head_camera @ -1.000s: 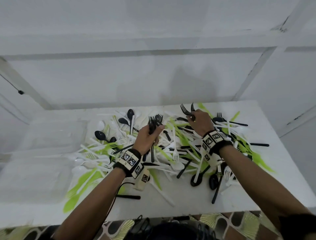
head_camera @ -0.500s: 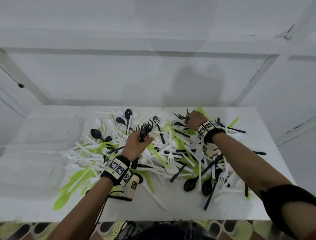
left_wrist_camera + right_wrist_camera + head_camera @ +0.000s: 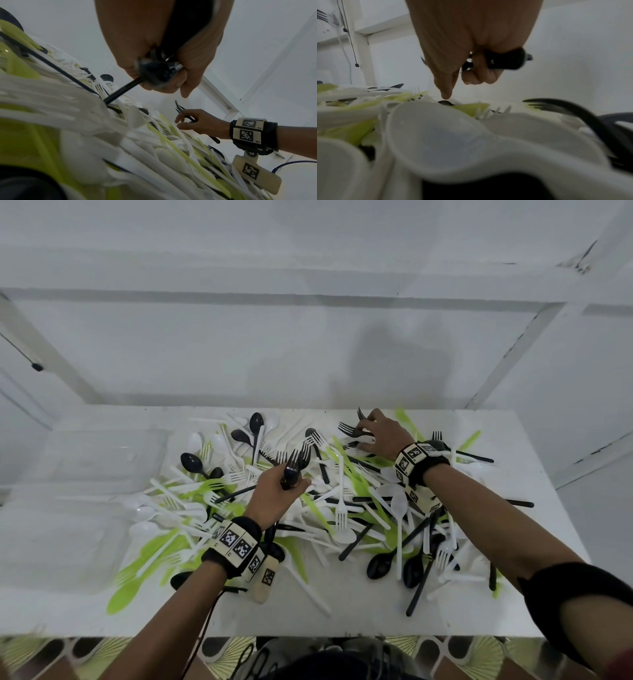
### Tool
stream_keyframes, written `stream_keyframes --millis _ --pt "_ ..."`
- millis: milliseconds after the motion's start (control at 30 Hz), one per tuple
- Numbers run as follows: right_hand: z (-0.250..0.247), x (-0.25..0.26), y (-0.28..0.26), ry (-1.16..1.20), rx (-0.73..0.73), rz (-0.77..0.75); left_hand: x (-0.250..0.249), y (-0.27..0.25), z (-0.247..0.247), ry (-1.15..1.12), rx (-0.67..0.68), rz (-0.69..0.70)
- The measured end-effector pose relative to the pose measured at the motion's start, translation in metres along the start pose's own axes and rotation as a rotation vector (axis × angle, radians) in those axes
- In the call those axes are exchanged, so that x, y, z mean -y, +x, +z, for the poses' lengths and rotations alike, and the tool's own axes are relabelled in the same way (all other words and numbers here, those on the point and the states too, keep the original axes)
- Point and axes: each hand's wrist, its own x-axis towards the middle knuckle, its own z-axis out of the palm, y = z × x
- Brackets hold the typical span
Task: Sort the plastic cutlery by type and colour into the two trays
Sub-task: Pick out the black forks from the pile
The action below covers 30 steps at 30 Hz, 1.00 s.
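Note:
A heap of black, white and lime-green plastic forks, spoons and knives (image 3: 342, 494) covers the middle of the white table (image 3: 359, 611). My left hand (image 3: 279, 494) grips a bunch of black forks (image 3: 297, 462), tines pointing up and away; their handle ends (image 3: 159, 73) poke out under my fist. At the far side of the heap my right hand (image 3: 380, 440) holds black forks (image 3: 349, 428) in its curled fingers (image 3: 477, 75), while the index finger (image 3: 445, 92) points down at the pile. Two clear trays (image 3: 99, 453) (image 3: 51, 542) lie at the left.
The white wall and frame posts (image 3: 507, 357) stand close behind the table. Loose black spoons (image 3: 380, 566) and white forks lie toward the right front. A patterned floor (image 3: 233, 655) shows below the table's near edge.
Both hands have sunk toward the pile, each with its black forks. My right hand has moved to the far edge of the heap and stretched its index finger downward.

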Motion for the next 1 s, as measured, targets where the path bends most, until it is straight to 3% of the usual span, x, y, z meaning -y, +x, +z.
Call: stream_keyframes --millis 200,400,600,833,1000 --pt "0.001 0.001 0.001 -0.029 -0.003 -0.052 0.003 -0.007 -0.001 0.014 0.033 -0.010" --pt "0.005 -0.003 0.002 -0.144 0.087 0.013 0.006 -0.012 -0.003 -0.008 0.040 -0.031" --pt "0.006 -0.006 0.001 0.009 0.023 0.012 0.008 -0.008 -0.005 -0.050 0.056 -0.060" --pt "-0.010 -0.005 -0.027 0.349 -0.192 -0.035 0.001 0.002 0.002 -0.030 0.082 -0.023" --pt "-0.026 0.001 -0.053 0.623 -0.522 0.081 -0.010 0.012 0.009 -0.005 0.118 0.051"
